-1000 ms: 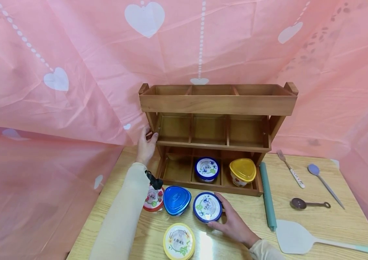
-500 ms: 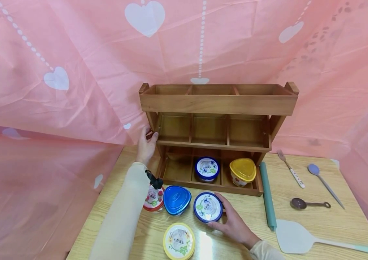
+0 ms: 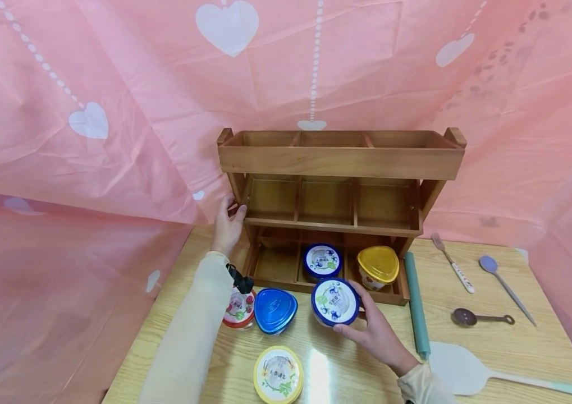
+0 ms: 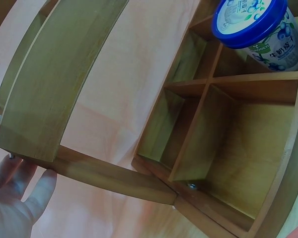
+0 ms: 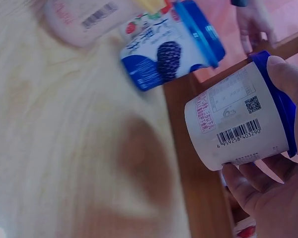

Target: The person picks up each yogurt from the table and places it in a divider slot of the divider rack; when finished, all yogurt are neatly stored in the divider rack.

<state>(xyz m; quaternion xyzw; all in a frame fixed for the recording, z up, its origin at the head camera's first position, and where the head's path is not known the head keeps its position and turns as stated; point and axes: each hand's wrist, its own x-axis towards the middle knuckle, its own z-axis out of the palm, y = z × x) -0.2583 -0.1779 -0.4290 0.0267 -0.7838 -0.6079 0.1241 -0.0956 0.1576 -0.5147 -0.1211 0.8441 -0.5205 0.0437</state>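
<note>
My right hand (image 3: 379, 336) holds a round yogurt cup (image 3: 335, 301) with a dark blue lid, thumb on one side and fingers on the other. In the right wrist view this cup (image 5: 233, 119) is tilted and off the table, its barcode showing. My left hand (image 3: 227, 227) grips the left side of the three-tier wooden shelf (image 3: 338, 164) at its middle tier, as the left wrist view also shows the hand (image 4: 15, 198) at a board's end. On the bottom tier sit another blue-lidded cup (image 3: 322, 261), in the middle compartment, and a yellow-lidded cup (image 3: 378, 265), in the right one.
In front of the shelf stand a red-lidded cup (image 3: 239, 308), a blue three-cornered-lid cup (image 3: 275, 310) and a yellow-rimmed cup (image 3: 278, 375). To the right lie a green roll (image 3: 418, 308), fork (image 3: 451, 261), purple-headed spoon (image 3: 505, 286), dark measuring spoon (image 3: 467, 317) and white spatula (image 3: 460, 367).
My right hand has lifted the blue-lidded yogurt cup off the table and carried it forward and slightly right, toward the shelf's bottom tier. The left hand stays at the shelf.
</note>
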